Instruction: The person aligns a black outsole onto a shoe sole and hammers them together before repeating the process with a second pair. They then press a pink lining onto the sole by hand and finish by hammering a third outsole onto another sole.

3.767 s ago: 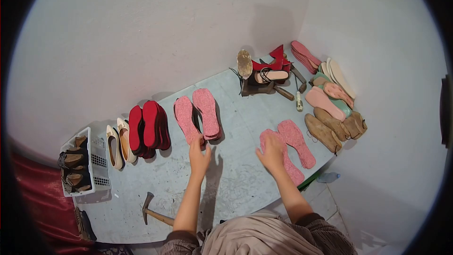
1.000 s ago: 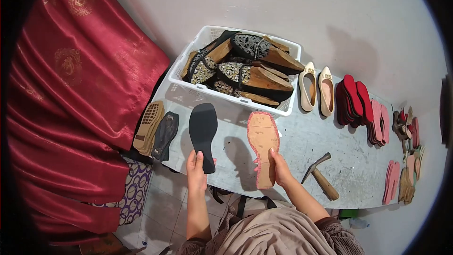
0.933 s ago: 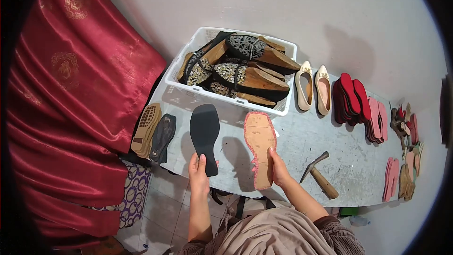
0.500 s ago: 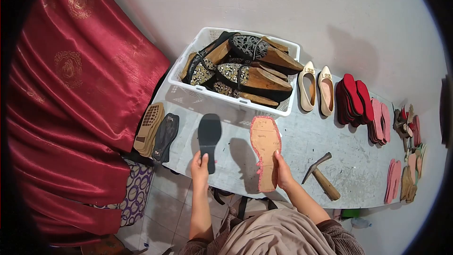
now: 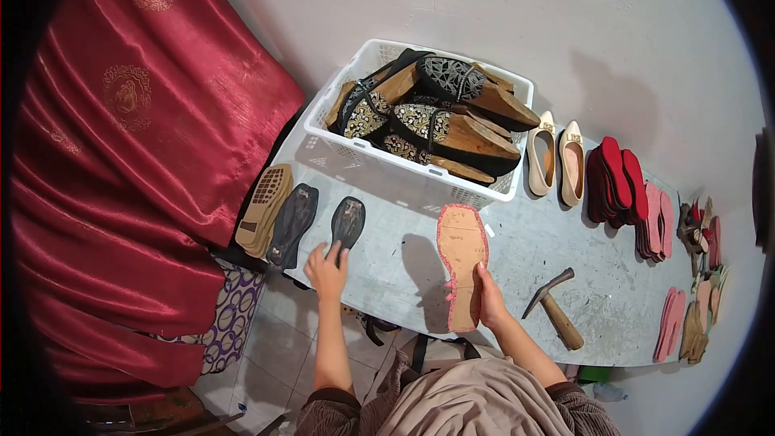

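A black shoe sole (image 5: 349, 220) lies on the table at the left of centre. My left hand (image 5: 327, 276) is at its lower end with fingers apart, open. My right hand (image 5: 492, 300) grips a tan insole (image 5: 462, 252) with a pink ragged edging, holding it upright over the table by its lower right edge. Beside the black sole are more dark soles (image 5: 294, 226) and a stack of tan soles (image 5: 263, 211). To the right of the insole, a hammer (image 5: 557, 311) with a wooden handle rests on the tabletop.
Behind my hands stands a white basket (image 5: 387, 157) of shoes on wooden lasts. Cream flats (image 5: 571, 169), red soles (image 5: 617, 182) and pink soles (image 5: 655, 222) line the wall side of the grey table (image 5: 517, 258). A red satin curtain (image 5: 161, 194) hangs at the left.
My left hand has put the black sole down on the table and loosened its fingers from it. The insole stays in my right hand. The view has shifted slightly.
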Demonstrator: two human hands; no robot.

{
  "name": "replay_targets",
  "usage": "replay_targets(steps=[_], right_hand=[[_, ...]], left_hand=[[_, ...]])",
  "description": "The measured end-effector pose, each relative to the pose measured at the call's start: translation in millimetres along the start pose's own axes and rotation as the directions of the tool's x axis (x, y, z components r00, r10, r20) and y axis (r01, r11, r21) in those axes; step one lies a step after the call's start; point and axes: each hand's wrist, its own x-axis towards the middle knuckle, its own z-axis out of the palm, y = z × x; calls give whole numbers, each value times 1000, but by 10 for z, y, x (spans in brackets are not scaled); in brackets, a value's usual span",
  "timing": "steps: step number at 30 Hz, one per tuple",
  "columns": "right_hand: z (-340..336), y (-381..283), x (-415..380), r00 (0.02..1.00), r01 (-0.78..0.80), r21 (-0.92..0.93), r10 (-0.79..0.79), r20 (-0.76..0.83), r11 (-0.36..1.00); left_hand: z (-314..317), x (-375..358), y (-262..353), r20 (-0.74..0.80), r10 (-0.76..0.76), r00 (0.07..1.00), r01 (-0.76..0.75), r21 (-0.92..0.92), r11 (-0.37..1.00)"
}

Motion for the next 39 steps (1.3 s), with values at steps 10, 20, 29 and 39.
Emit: replay_targets(steps=[10,20,29,39], right_hand=[[67,39,21,1000,-5,-6,5,0,1000],[83,49,20,1000,-19,-3,18,-19,1000],[59,26,26,1000,-1,-5,1,-11,1000],[64,-105,16,975,209,150,-218,49,966]], left_hand=[[-115,624,-775,103,-316,943,315,20,949],[28,504,-836,-108,-174,979,172,-33,985],[-623,554,-392,177,-471,864,294,-937,187],[-1191,99,936,405,-141,903,362,-897,-254]])
